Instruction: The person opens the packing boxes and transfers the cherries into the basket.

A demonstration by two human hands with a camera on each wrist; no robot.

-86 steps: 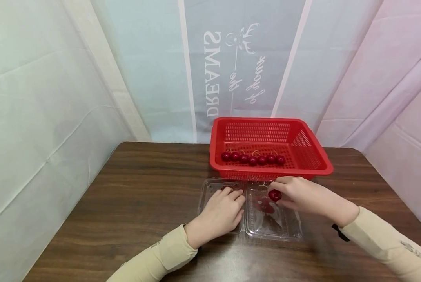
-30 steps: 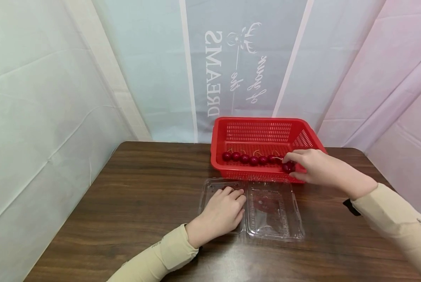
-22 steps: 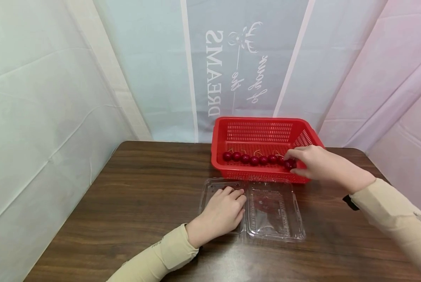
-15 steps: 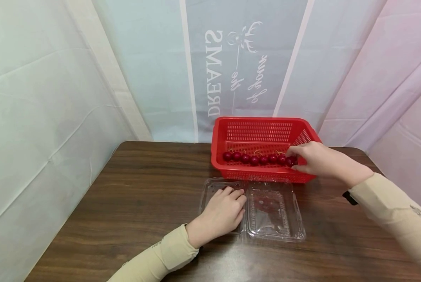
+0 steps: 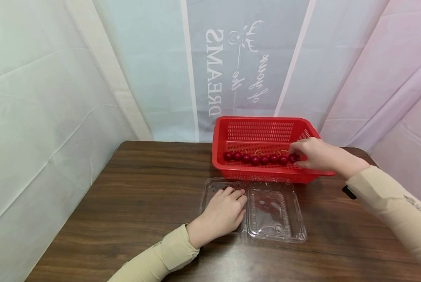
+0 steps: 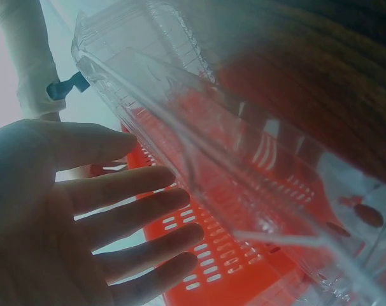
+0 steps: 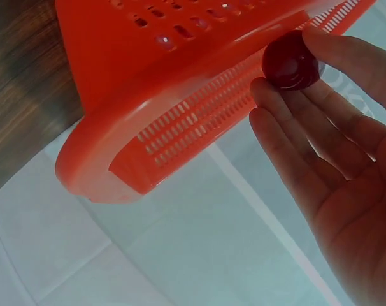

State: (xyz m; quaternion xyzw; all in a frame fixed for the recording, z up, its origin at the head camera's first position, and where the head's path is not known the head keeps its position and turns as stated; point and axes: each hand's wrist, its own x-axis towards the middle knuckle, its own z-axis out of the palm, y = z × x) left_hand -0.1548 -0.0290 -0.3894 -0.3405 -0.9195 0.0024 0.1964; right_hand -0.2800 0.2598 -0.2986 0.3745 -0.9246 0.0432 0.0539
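In the head view, my right hand (image 5: 313, 154) reaches over the front rim of the red basket (image 5: 272, 172). In the right wrist view, its thumb and fingertips pinch a dark red cherry (image 7: 292, 60). Next to that cherry, a row of several cherries (image 5: 255, 160) with thin stems lies along the basket floor. My left hand (image 5: 222, 211) rests on the left half of a clear plastic clamshell container (image 5: 275, 219), its fingers extended and gripping nothing. Something red shows under its fingertips, mostly hidden. In the left wrist view the fingers (image 6: 135, 217) are spread beside the clear plastic.
The clamshell lies unfolded on the dark wooden table (image 5: 143, 188), just in front of the basket. A printed curtain (image 5: 161, 78) hangs behind the table, with pale cloth on both sides. The basket's raised front rim stands between the container and the cherry row.
My right hand carried a cherry from above the container's right half into the basket, then lowered it to the row's right end. My left hand stayed in place.
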